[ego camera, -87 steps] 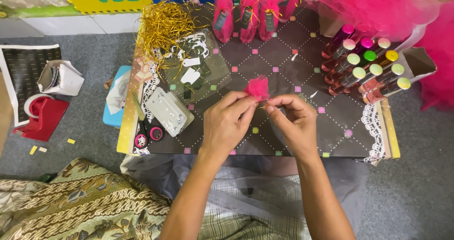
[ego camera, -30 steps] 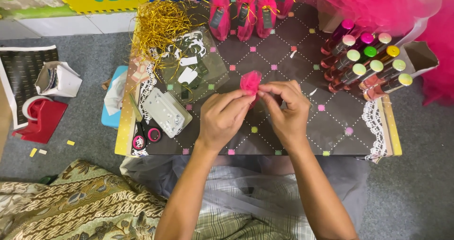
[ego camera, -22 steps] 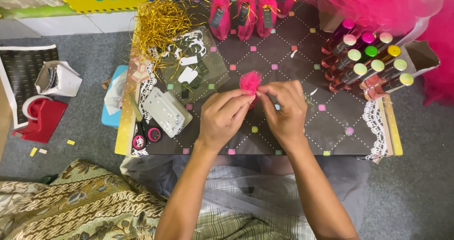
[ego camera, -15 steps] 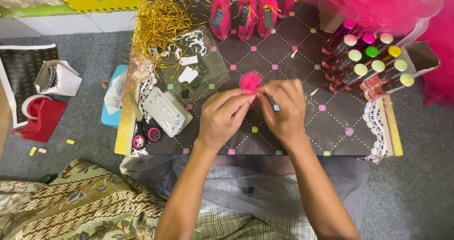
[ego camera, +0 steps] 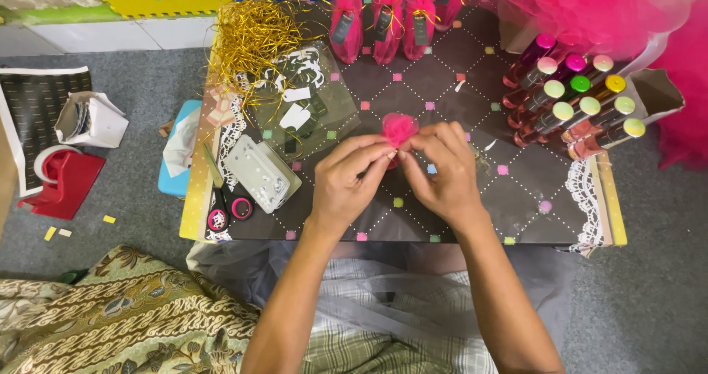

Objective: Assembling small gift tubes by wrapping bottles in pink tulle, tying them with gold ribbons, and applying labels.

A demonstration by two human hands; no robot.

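My left hand (ego camera: 352, 182) and my right hand (ego camera: 442, 169) meet over the middle of a low dark patterned table (ego camera: 472, 212). Between their fingertips they pinch a small bundle of pink tulle (ego camera: 399, 127), whose gathered top fans out above my fingers. What the tulle wraps is hidden by my fingers. Three finished pink tulle bundles with gold ties (ego camera: 383, 16) stand at the table's far edge.
Several small bottles with coloured caps (ego camera: 571, 105) lie at the right. Gold ribbon shreds (ego camera: 254, 35), a clear bag of tags (ego camera: 302, 112), a white pouch (ego camera: 258, 173) and pink-handled scissors (ego camera: 228, 210) lie at the left. A red tape dispenser (ego camera: 63, 178) sits on the grey floor.
My hands have drawn closer together around the pink tulle bundle and shifted slightly up the table. My fingers have tightened at its neck.
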